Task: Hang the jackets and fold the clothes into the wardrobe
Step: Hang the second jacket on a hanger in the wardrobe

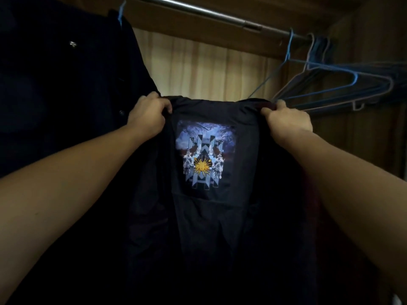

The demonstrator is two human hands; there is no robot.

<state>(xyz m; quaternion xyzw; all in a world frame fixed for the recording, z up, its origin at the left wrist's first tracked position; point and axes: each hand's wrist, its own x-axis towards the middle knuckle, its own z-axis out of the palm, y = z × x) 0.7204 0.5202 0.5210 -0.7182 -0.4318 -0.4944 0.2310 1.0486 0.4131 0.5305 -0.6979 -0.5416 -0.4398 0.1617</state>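
Head view: hem of the dark fabric jacket with a blue-and-gold printed panel [207, 227] was lost in shadow. Left hand [147, 114] and right hand [288, 121] each clenched its top edge, fingers curled. A metal rail [198, 10] ran above the grips, with the wooden wardrobe back [198, 62] behind. A dark buttoned garment [66, 84] hung beyond the left grip, blue wire hangers [354, 77] beyond the right.

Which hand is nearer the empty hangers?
Right. The right hand grips the jacket just below the empty hangers; the left hand grips its other corner, farther left.
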